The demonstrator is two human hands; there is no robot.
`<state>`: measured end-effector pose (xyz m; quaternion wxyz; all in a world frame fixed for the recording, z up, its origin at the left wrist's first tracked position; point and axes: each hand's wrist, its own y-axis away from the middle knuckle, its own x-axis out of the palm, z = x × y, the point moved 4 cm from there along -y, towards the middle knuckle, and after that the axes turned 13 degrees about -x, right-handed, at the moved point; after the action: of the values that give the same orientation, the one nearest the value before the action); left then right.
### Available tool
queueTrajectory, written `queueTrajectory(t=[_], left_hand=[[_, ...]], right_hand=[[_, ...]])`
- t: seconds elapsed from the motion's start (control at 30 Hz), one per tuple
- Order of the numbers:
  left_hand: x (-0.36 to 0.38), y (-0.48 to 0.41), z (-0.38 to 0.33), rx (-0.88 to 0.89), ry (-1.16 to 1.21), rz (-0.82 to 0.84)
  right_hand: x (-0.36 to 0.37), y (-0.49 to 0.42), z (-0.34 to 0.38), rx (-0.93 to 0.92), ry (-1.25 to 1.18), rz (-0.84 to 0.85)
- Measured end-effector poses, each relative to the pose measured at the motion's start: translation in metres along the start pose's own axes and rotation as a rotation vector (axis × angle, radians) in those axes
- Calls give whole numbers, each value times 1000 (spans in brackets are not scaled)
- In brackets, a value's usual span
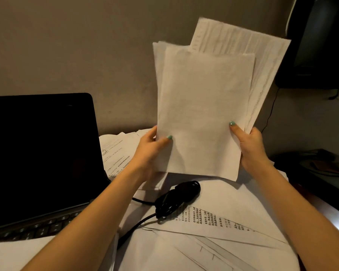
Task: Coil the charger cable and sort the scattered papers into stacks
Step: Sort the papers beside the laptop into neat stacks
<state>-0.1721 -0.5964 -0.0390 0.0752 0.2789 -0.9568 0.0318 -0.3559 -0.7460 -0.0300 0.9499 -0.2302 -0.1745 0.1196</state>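
I hold a bundle of white papers [202,106] upright above the desk, its sheets fanned unevenly at the top. My left hand [151,147] grips the bundle's lower left edge, thumb on the front sheet. My right hand [249,145] grips the lower right edge the same way. Below the bundle lies the black charger cable [176,198], bunched into a loose coil on loose papers, with one strand trailing toward the lower left. More printed sheets [213,231] cover the desk under my arms.
An open laptop [41,153] with a dark screen stands at the left, printed papers [117,151] beside it. A dark monitor-like object [319,42] sits at the upper right, and dark items [321,165] lie along the desk's right edge. A wall is close behind.
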Motion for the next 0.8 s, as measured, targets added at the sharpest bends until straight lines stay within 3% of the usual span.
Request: queueTrajectory(t=[0.1,0.2,0.37,0.47,0.57,0.7,0.8], left_hand=[[4,1,-11,-2,32,36],[6,3,-3,-74,-156,89],[10,8,12,-243,-257,248],[25,9,13,-240,-276,267],[34,8,13,-232,-152,263],[30,4,1,-177,241,181],[18,1,-9,-118,314,120]], right_hand=[[-9,-6,6,-38,-33,-98],[-21,-12,3,-26,-19,-197],[-31,-13,-7,11,40,-242],[-37,-17,-4,27,32,-231],[-39,-18,-2,66,-33,-192],[-36,-17,-3,50,-12,-124],[-30,-14,-7,47,66,-13]])
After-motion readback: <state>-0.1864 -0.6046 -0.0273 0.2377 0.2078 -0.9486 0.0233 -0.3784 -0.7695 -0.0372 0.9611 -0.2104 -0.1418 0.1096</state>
